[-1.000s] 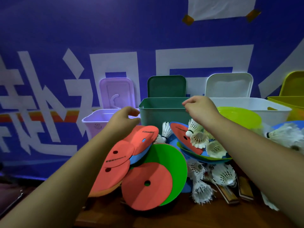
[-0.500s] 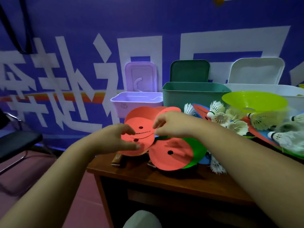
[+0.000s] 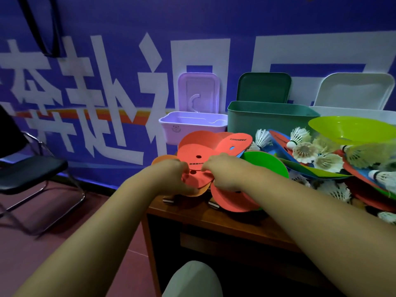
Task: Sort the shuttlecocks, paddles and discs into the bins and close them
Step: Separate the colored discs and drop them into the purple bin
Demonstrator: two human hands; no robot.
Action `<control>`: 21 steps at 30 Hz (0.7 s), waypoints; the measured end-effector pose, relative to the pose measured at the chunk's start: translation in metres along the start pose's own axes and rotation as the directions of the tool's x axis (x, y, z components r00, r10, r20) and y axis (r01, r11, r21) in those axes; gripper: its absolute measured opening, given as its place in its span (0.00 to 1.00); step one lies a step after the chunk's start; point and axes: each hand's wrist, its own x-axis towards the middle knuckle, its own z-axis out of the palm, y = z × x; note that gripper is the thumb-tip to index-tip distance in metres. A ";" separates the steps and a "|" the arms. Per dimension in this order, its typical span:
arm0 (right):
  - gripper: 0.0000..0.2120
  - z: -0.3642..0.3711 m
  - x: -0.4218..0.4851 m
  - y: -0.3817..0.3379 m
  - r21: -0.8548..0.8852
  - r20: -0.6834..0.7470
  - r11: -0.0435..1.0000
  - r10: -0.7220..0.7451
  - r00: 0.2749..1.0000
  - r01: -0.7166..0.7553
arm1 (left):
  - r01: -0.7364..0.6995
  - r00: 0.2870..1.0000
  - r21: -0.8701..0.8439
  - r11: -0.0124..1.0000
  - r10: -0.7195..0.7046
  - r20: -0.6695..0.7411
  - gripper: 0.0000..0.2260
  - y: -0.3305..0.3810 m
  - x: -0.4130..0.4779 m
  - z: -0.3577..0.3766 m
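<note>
A fan of red discs (image 3: 199,150) lies at the table's left end, with a green disc (image 3: 267,166) and another red disc (image 3: 231,200) beside it. My left hand (image 3: 171,176) grips the red discs from the left. My right hand (image 3: 225,170) pinches the same bunch from the right. White shuttlecocks (image 3: 304,151) and paddles (image 3: 285,144) are piled to the right, under a lime-green disc (image 3: 353,129). Behind stand an open lilac bin (image 3: 192,125), an open green bin (image 3: 267,118) and a white bin (image 3: 364,112).
Lids lean on the blue wall behind the bins: lilac lid (image 3: 198,93), green lid (image 3: 264,87), white lid (image 3: 355,91). The brown table's left edge (image 3: 154,209) is near my hands. A black chair (image 3: 27,174) stands on the floor at left. My knee (image 3: 192,279) shows below.
The view has swung left and back. Both hands came down from the bin rims onto the red discs and now hold the bunch together.
</note>
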 end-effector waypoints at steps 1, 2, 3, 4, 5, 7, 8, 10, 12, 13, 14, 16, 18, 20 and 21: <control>0.21 0.000 0.000 0.000 -0.030 -0.017 0.999 -0.012 1.000 0.012 | -0.014 1.000 0.026 1.000 0.014 -0.020 0.30 0.001 0.001 0.000; 0.20 0.001 -0.001 0.000 -0.062 -0.035 0.998 -0.024 0.999 0.022 | -0.028 0.999 0.038 0.999 0.030 -0.045 0.28 0.001 0.002 0.000; 0.18 0.002 -0.001 0.000 -0.091 -0.052 0.995 -0.037 0.998 0.032 | -0.040 0.997 0.037 0.999 0.043 -0.069 0.27 0.001 0.002 0.000; 0.17 0.003 -0.001 0.002 -0.109 -0.068 0.993 -0.051 0.996 0.044 | -0.052 0.995 0.032 0.998 0.055 -0.088 0.25 0.001 0.001 0.001; 0.17 0.004 0.000 0.005 -0.116 -0.079 0.992 -0.062 0.995 0.052 | -0.064 0.992 0.033 0.997 0.067 -0.103 0.24 0.001 0.002 0.003; 0.17 0.005 0.002 0.011 -0.069 -0.096 0.997 -0.051 0.994 0.045 | -0.074 0.991 0.029 0.997 0.077 -0.111 0.26 0.000 0.003 0.005; 0.16 0.005 0.002 0.014 -0.012 -0.114 0.999 -0.033 0.993 0.032 | -0.068 0.992 -0.004 0.998 0.068 -0.106 0.28 0.000 0.004 0.006; 0.14 0.003 0.005 0.021 0.116 -0.183 0.993 0.018 0.983 0.004 | -0.035 0.995 -0.138 0.990 0.021 -0.101 0.35 -0.001 0.006 0.005; 0.12 0.000 0.008 0.028 0.265 -0.297 0.964 0.089 0.951 -0.007 | -0.029 0.986 -0.293 0.956 -0.020 -0.163 0.39 -0.003 0.005 0.000; 0.11 -0.002 0.009 0.030 0.344 -0.360 0.939 0.139 0.923 -0.007 | -0.042 0.975 -0.344 0.938 -0.037 -0.219 0.40 -0.004 0.005 -0.002; 0.11 -0.004 0.010 0.033 0.420 -0.415 0.908 0.204 0.887 -0.012 | -0.058 0.957 -0.379 0.924 -0.057 -0.284 0.40 -0.005 0.006 -0.005; 0.09 -0.008 0.012 0.039 0.557 -0.477 0.830 0.354 0.804 -0.034 | -0.081 0.903 -0.475 0.876 -0.137 -0.406 0.41 -0.006 0.008 -0.007; 0.09 -0.013 0.014 0.045 0.660 -0.484 0.750 0.465 0.741 -0.040 | -0.079 0.853 -0.590 0.803 -0.253 -0.458 0.40 -0.005 0.013 -0.009; 0.10 -0.020 0.013 0.051 0.712 -0.490 0.701 0.527 0.694 -0.030 | -0.042 0.859 -0.579 0.814 -0.266 -0.437 0.34 -0.004 0.021 -0.010; 0.10 -0.024 0.012 0.054 0.720 -0.503 0.694 0.549 0.668 -0.028 | -0.022 0.885 -0.530 0.848 -0.230 -0.405 0.29 -0.003 0.026 -0.010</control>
